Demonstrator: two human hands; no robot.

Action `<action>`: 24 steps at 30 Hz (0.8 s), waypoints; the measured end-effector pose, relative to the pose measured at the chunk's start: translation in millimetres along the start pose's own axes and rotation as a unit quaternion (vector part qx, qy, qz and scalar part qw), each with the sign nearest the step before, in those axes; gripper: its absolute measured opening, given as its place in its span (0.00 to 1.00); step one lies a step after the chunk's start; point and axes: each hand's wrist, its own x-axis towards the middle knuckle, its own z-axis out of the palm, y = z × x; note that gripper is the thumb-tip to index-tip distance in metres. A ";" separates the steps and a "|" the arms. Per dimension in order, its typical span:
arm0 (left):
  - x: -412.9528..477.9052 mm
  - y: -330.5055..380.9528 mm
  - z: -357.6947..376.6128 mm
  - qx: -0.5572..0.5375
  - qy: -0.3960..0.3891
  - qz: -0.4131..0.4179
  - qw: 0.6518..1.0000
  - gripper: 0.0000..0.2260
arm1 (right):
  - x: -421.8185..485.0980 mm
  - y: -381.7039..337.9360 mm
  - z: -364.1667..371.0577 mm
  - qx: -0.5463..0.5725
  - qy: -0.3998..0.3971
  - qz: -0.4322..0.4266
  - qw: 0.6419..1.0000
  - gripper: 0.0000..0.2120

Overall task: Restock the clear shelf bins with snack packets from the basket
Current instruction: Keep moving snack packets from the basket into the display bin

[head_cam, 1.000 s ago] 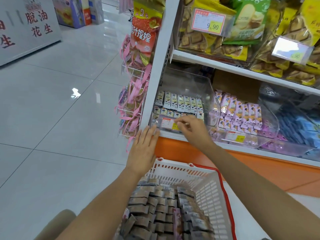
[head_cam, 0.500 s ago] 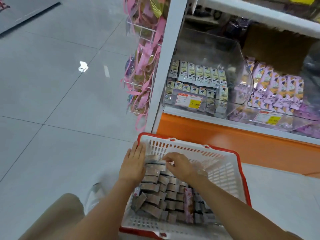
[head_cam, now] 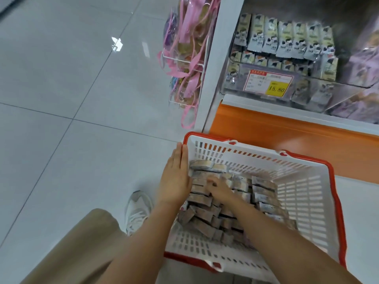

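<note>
My left hand (head_cam: 176, 178) lies flat with its fingers straight and together, pressed against the left end of the snack packets (head_cam: 205, 219) and holding nothing. My right hand (head_cam: 220, 190) is down among those packets with the fingers bent into the top row; it is blurred, so I cannot tell whether it has one pinched. The packets stand packed in rows along the left half of the white basket (head_cam: 303, 193) with the red rim, which sits on the tiled floor (head_cam: 61, 78) against the orange base panel (head_cam: 266, 128) of the shelf. Above the panel the clear bin (head_cam: 320, 93) holds rows of matching grey packets (head_cam: 287, 39) behind a price tag (head_cam: 270, 83). Left of the shelf post hangs a wire rack (head_cam: 184, 64) of pink items. My shoe (head_cam: 137, 210) and beige trouser leg (head_cam: 82, 253) are beside the basket.
</note>
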 end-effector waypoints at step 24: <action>-5.9 15.8 -3.4 0.083 0.017 -0.021 0.996 0.36 | -66.1 -26.8 -61.3 0.120 0.217 -0.079 0.966 0.10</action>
